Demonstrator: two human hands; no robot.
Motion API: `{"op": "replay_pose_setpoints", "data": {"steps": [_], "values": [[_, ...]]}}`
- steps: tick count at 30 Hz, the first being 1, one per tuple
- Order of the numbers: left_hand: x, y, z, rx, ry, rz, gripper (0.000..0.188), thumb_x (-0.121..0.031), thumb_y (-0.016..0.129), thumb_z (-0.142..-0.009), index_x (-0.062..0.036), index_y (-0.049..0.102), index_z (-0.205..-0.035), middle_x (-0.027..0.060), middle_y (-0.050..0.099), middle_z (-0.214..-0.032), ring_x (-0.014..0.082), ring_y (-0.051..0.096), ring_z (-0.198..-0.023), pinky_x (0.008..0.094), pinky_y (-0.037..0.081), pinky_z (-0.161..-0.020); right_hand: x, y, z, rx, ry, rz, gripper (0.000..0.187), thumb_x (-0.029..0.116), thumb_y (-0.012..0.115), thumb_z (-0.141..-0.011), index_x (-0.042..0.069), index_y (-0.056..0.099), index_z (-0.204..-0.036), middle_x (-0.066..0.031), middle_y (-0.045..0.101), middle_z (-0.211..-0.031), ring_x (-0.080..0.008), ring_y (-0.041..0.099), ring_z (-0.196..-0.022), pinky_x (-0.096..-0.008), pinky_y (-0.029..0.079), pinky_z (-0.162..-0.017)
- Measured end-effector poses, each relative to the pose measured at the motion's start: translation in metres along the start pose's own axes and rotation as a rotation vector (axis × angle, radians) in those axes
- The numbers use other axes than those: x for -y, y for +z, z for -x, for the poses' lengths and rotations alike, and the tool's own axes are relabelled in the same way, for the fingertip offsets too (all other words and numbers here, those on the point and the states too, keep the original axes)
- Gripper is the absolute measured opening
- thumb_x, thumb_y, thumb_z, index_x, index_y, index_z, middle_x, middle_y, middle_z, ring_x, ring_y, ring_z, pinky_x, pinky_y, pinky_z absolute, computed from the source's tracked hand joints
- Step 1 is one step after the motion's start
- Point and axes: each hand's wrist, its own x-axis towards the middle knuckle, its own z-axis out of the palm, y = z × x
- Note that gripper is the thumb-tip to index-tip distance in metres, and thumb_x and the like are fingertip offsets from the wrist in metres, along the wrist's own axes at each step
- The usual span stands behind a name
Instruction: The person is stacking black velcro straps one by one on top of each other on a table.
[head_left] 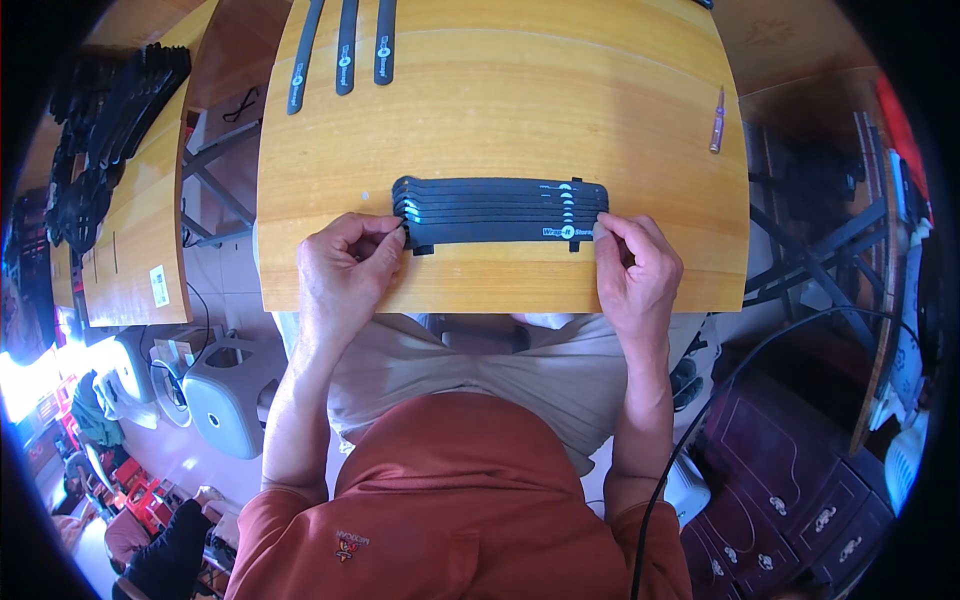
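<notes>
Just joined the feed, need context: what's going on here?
A person in a rust-red shirt is handling a stack of dark straps near the close edge of a wooden table. The left hand pinches at its left end, the right hand at its right end. Three separate straps lie farther off, toward the left.

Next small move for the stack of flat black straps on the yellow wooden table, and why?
Probably nudge the stack of flat black straps square: its long edges lie staggered, and the left hand and right hand are at opposite ends.
</notes>
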Motion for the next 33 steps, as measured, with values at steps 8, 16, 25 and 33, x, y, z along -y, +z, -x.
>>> {"op": "replay_pose_setpoints", "data": {"steps": [8, 16, 25, 33], "values": [[0.003, 0.001, -0.002, -0.006, 0.005, -0.047, 0.013, -0.005, 0.074, -0.092, 0.0058, 0.074, -0.1, 0.0046, 0.07, -0.071, 0.0059, 0.061, -0.062, 0.0235, 0.049, -0.058, 0.003, -0.004, -0.002, 0.032, 0.052, 0.001, 0.009, -0.005, 0.069, -0.087, -0.005, 0.071, -0.096, -0.0159, 0.066, -0.081, -0.0297, 0.067, -0.068, -0.037, 0.052, -0.063], [0.0, 0.001, -0.001, -0.047, 0.118, -0.187, 0.011, -0.003, 0.075, -0.088, 0.0015, 0.074, -0.098, 0.0077, 0.069, -0.078, 0.0096, 0.062, -0.063, 0.0274, 0.051, -0.061, 0.006, -0.005, -0.002, 0.043, 0.097, -0.002, 0.009, -0.005, 0.071, -0.087, -0.006, 0.072, -0.096, -0.0157, 0.067, -0.085, -0.0279, 0.068, -0.069, -0.0357, 0.053, -0.065], [0.0, 0.003, 0.004, -0.075, 0.482, -0.406, 0.01, -0.004, 0.069, -0.091, -0.0033, 0.073, -0.1, 0.0125, 0.067, -0.096, 0.0308, 0.07, -0.075, 0.0378, 0.056, -0.067, 0.005, -0.006, -0.005, 0.045, 0.047, 0.031, 0.009, -0.003, 0.071, -0.087, -0.005, 0.072, -0.095, -0.0166, 0.067, -0.09, -0.0327, 0.069, -0.079, -0.0402, 0.055, -0.072], [-0.003, 0.002, 0.009, -0.075, 0.588, -0.533, 0.011, -0.006, 0.068, -0.092, -0.0052, 0.072, -0.102, 0.0113, 0.066, -0.099, 0.034, 0.07, -0.079, 0.0429, 0.057, -0.069, 0.042, -0.005, 0.0, 0.198, -0.023, 0.453, 0.024, 0.005, 0.062, -0.091, -0.001, 0.07, -0.112, -0.0162, 0.066, -0.117, -0.0337, 0.065, -0.106, -0.0446, 0.054, -0.088]]}}
